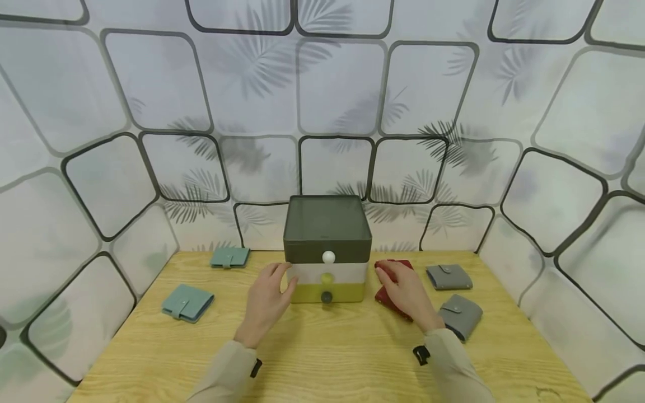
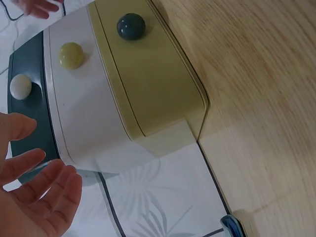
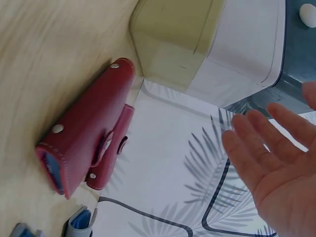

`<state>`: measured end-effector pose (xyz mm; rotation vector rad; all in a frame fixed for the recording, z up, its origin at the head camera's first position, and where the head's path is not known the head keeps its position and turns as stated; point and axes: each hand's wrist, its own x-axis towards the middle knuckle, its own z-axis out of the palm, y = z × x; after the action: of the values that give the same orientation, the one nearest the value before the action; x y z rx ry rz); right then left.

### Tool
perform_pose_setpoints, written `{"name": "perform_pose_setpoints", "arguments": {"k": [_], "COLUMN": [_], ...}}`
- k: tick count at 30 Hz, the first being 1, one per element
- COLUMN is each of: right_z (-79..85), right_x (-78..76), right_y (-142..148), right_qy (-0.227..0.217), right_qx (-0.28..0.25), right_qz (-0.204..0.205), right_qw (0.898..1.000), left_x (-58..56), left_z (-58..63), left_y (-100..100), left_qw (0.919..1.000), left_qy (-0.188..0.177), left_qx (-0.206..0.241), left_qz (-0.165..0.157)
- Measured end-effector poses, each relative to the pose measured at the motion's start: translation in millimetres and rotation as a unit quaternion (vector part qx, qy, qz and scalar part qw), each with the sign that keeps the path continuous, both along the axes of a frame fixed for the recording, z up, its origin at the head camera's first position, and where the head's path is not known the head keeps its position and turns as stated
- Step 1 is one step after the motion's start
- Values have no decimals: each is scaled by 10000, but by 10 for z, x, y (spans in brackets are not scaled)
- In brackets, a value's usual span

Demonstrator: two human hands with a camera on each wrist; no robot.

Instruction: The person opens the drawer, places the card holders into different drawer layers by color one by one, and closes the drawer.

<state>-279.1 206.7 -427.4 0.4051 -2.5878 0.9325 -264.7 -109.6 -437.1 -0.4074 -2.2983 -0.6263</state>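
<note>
A small three-tier drawer box [image 1: 327, 221] stands at the middle back, dark green on top, white in the middle and yellow-green below, each drawer front with a round knob. My left hand [image 1: 266, 299] is beside the box's left side, fingers loosely bent and holding nothing; in the left wrist view the palm [image 2: 37, 202] is bare. On the other side, my right hand [image 1: 407, 292] hovers above two red snap wallets [image 3: 91, 123], partly covering them in the head view. Its fingers are spread and empty, apart from the box in the right wrist view.
Two teal wallets, one nearer [image 1: 187, 303] and one farther back [image 1: 229, 257], lie at the left. Two grey wallets, one at the back [image 1: 449, 277] and one in front [image 1: 461, 316], lie right of the red ones. A patterned wall covering [image 1: 335, 84] encloses the wooden table [image 1: 332, 358].
</note>
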Motion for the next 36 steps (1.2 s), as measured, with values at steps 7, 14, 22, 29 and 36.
{"name": "perform_pose_setpoints", "arguments": {"k": [7,14,22,29,36], "right_z": [118,227,369,473,584], "right_x": [-100,-176,-268,-365,-457], "right_y": [-58,-123,-202,-190,-152], "right_qy": [345,499,807,1037,419], "right_qx": [-520,-792,-1058,-695,-753], "right_qz": [9,69,10,550,952], "right_qw": [9981,9956,9911,9906,9917], "left_x": [-89,-147,-177,-233,-276], "left_z": [26,38,114,136,136], "left_y": [153,286,451,566,625], "left_qw": [9986,9953,9904,9830,9794], "left_qy": [419,869,1249,1643,1738], "left_qx": [45,-79,-166,-173,-303], "left_qz": [-305,-421,-573,-798,-985]}}
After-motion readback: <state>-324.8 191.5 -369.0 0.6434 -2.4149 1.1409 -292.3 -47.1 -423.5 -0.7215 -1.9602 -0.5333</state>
